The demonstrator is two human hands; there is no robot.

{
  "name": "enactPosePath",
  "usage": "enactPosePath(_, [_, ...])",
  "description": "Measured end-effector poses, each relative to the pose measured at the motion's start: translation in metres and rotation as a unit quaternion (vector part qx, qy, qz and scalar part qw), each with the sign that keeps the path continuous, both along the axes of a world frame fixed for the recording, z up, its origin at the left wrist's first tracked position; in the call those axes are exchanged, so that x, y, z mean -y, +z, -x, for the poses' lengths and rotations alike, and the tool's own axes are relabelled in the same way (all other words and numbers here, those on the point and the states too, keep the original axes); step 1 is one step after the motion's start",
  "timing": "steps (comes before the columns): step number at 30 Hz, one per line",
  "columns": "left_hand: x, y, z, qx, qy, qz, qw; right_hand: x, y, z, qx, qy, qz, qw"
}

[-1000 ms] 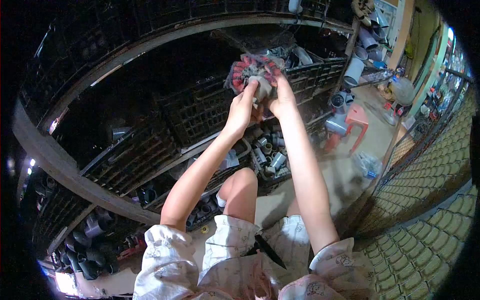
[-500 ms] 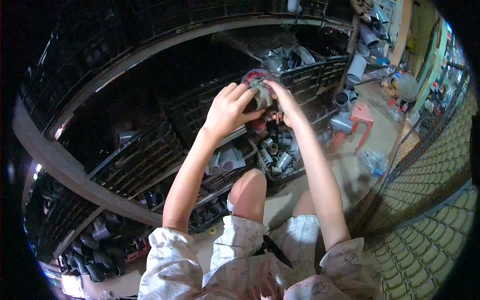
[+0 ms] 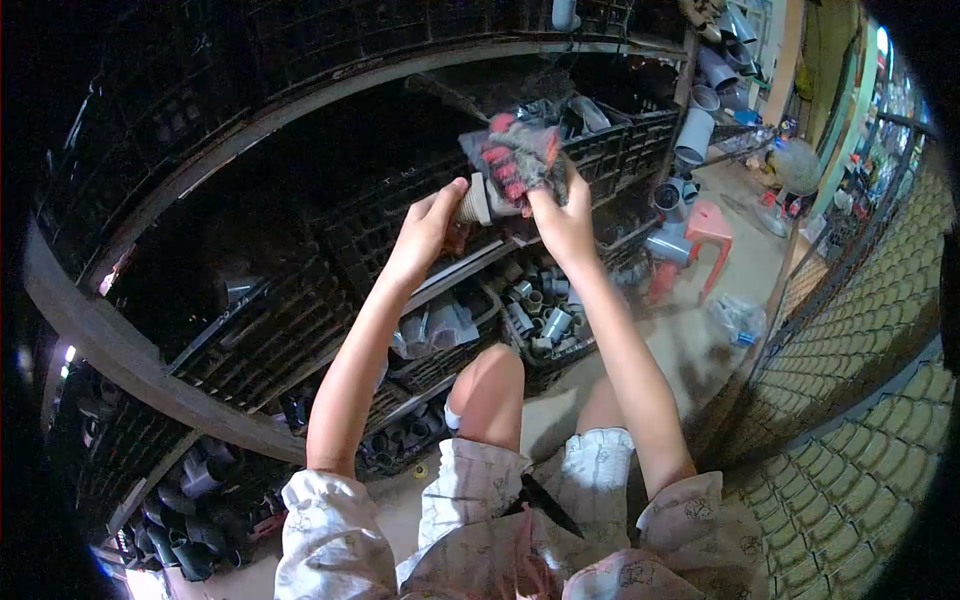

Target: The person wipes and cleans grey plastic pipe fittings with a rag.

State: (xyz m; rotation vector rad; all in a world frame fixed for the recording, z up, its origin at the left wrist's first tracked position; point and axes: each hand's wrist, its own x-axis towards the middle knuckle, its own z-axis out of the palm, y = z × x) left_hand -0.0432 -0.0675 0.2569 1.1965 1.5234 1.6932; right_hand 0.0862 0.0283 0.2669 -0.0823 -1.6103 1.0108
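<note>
My left hand (image 3: pixel 424 236) is closed around one end of a pale grey pipe fitting (image 3: pixel 480 202) with a ribbed, threaded-looking body and a wider collar. In my right hand (image 3: pixel 566 222) is a crumpled red-and-grey rag (image 3: pixel 518 158), its loose folds spread above the fingers. The rag's lower edge meets the collar end of the fitting, so that end is partly covered. Both hands are raised together in front of the dark shelf crates.
Below my hands stands a crate of grey pipe fittings (image 3: pixel 548 322). Black crates (image 3: pixel 270 345) line the shelves on the left. A red stool (image 3: pixel 708 226) and a plastic bag (image 3: pixel 740 320) are on the floor. Wire mesh (image 3: pixel 850 330) runs along the right.
My hands have drawn apart sideways. The fitting, earlier largely covered between both hands, now shows in my left hand, and the rag has spread out above my right.
</note>
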Motion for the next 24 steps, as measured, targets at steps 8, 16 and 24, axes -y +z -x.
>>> enactPosePath(8, [0.035,0.015,-0.030,-0.498,0.096,-0.088,0.858,0.009,0.013,-0.014,0.206,0.124,-0.166,0.956])
enactPosePath(16, [0.021,0.004,-0.022,-0.405,0.157,-0.117,0.893,-0.008,-0.031,0.002,0.231,0.223,0.169,0.932])
enactPosePath(24, [0.014,-0.009,-0.047,-0.367,0.167,-0.133,0.906,-0.011,-0.041,0.013,0.029,0.204,0.151,0.967])
